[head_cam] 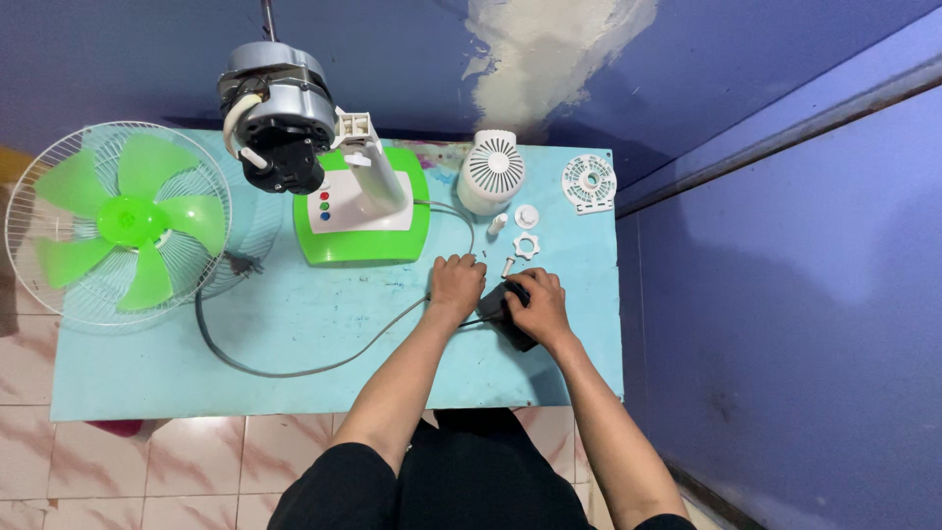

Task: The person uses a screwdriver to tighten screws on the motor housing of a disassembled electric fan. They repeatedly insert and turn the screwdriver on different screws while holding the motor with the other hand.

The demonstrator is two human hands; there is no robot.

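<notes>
Black boxy part (510, 316), half hidden under right hand (538, 306).

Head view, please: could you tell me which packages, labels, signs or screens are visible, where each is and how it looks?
No packages, signs or screens show.
White rectangular control panel on the green plastic fan base, table centre: three small round buttons, red, green and blue.
Any marking on the black object under the hands is hidden.

Packages: none in view.
Signs: none.
Screens: none.
Labels: none legible; the white control panel (339, 210) with coloured buttons sits at ten o'clock from the hands.
</notes>
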